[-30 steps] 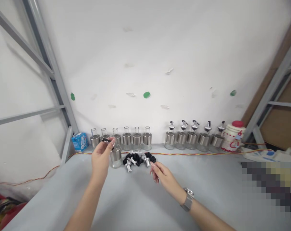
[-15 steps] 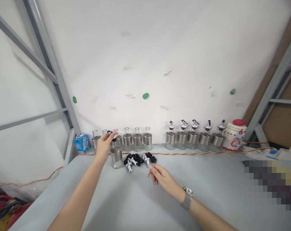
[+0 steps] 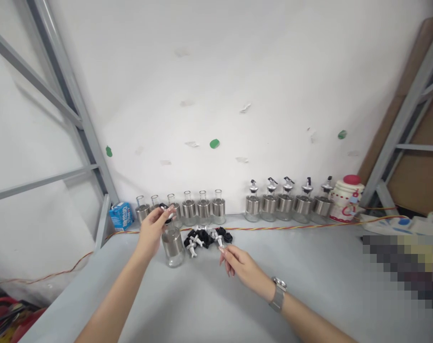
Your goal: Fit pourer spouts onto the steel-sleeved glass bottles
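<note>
My left hand point(image 3: 155, 231) grips a glass oil bottle point(image 3: 173, 243) by its neck and the black-and-silver pourer top point(image 3: 164, 206). A steel sleeve wraps the bottle, which leans slightly with its base at or just above the table. My right hand point(image 3: 238, 261), a watch on its wrist, is closed in a pinch at the tip of a silver pourer spout point(image 3: 219, 239). That spout lies at the right of a pile of loose black-and-silver pourer tops point(image 3: 202, 237). The right hand's lower fingers curl beneath.
Several bottles with bare necks point(image 3: 203, 209) line the wall behind the pile. Farther right stand several bottles with pourer tops point(image 3: 285, 202), beside a red-lidded white jar point(image 3: 346, 200). A blue carton point(image 3: 121, 216) sits at left. A twisted red-yellow wire point(image 3: 273, 228) crosses the table.
My left hand has brought the bottle down and slightly nearer to me. The right hand has stayed almost in place at the spout.
</note>
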{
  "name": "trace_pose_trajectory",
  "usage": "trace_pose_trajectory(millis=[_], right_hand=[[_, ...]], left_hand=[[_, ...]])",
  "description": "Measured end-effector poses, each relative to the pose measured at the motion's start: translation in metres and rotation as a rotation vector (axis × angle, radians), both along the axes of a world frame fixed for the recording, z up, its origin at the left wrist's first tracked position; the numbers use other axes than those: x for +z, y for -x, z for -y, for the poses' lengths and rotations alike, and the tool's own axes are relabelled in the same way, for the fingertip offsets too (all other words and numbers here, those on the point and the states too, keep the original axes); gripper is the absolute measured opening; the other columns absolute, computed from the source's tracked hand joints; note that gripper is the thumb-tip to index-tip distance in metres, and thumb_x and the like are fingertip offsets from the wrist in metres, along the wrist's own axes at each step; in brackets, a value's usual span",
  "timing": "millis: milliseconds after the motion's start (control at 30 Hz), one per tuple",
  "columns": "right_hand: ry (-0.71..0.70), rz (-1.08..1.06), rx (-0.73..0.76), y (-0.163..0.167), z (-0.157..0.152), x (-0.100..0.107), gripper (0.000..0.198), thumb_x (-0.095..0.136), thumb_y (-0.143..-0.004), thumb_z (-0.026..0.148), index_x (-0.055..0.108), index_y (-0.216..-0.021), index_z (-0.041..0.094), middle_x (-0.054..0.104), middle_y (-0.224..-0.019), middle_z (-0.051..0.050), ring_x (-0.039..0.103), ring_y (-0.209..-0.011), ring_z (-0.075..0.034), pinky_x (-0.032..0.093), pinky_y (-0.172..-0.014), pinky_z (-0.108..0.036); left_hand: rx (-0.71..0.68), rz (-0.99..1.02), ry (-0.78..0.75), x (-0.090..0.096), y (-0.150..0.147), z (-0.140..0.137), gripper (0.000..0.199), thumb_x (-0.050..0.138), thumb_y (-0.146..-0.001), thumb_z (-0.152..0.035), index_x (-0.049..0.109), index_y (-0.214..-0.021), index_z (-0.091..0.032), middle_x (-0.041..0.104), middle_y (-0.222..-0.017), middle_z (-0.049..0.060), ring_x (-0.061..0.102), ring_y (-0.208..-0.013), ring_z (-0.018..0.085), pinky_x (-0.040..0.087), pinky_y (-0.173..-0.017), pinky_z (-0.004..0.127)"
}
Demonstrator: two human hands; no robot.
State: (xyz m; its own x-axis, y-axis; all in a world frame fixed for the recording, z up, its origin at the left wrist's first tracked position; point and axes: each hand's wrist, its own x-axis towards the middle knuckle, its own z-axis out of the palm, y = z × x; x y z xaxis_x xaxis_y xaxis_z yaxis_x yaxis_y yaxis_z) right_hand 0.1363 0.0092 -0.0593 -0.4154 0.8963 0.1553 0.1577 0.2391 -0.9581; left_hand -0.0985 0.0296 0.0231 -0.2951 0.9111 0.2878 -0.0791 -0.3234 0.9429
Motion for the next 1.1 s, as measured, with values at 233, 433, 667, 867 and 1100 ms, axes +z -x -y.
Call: trace_pose_trajectory(millis=[233, 433, 667, 867, 1100], right_hand=[[-0.034, -0.016, -0.053, -0.001, -0.003, -0.003, 0.038, 0.034, -0.083, 0.048, 0.051, -0.071, 0.016, 0.045, -0.049, 0.004, 0.045, -0.045, -0.009, 0.037, -0.048, -0.021], [-0.115, -0.130, -0.208, -0.006, -0.007, 0.005, 0.032, 0.037, -0.083, 0.045, 0.051, -0.076, 0.017, 0.051, -0.058, 0.001, 0.047, -0.051, -0.011, 0.040, -0.052, -0.024], [-0.628, -0.092, -0.412, -0.012, 0.014, 0.031, 0.032, 0.040, -0.084, 0.022, 0.043, -0.115, 0.022, 0.049, -0.111, -0.008, 0.047, -0.102, -0.019, 0.039, -0.088, -0.037], [-0.878, 0.064, -0.297, -0.005, 0.021, 0.032, 0.051, 0.033, -0.074, 0.003, 0.034, -0.122, 0.021, 0.041, -0.125, -0.008, 0.036, -0.117, -0.020, 0.032, -0.097, -0.044], [-0.916, 0.061, -0.375, -0.009, 0.022, 0.029, 0.055, 0.033, -0.069, 0.000, 0.033, -0.120, 0.020, 0.041, -0.124, -0.009, 0.036, -0.118, -0.022, 0.036, -0.094, -0.047]], left_hand=[[-0.183, 0.070, 0.010, -0.009, -0.058, 0.021, 0.025, 0.061, -0.068, -0.037, 0.063, -0.079, -0.015, 0.064, -0.084, 0.004, 0.055, -0.077, 0.014, 0.042, -0.065, 0.023], [-0.307, -0.023, 0.007, -0.009, -0.106, 0.029, 0.029, 0.054, -0.074, -0.039, 0.064, -0.089, -0.017, 0.065, -0.092, 0.006, 0.056, -0.084, 0.018, 0.041, -0.069, 0.023], [-0.360, -0.041, 0.035, -0.014, -0.109, 0.032, 0.032, 0.049, -0.076, -0.042, 0.061, -0.096, -0.018, 0.064, -0.094, 0.006, 0.056, -0.087, 0.018, 0.040, -0.079, 0.027], [-0.277, -0.093, 0.037, -0.027, -0.114, 0.033, 0.039, 0.043, -0.078, -0.048, 0.058, -0.099, -0.020, 0.058, -0.107, 0.006, 0.046, -0.105, 0.020, 0.033, -0.092, 0.031], [-0.367, -0.138, -0.045, -0.017, -0.120, 0.047, 0.035, 0.042, -0.082, -0.040, 0.046, -0.113, -0.026, 0.052, -0.111, 0.003, 0.043, -0.107, 0.017, 0.033, -0.089, 0.024]])
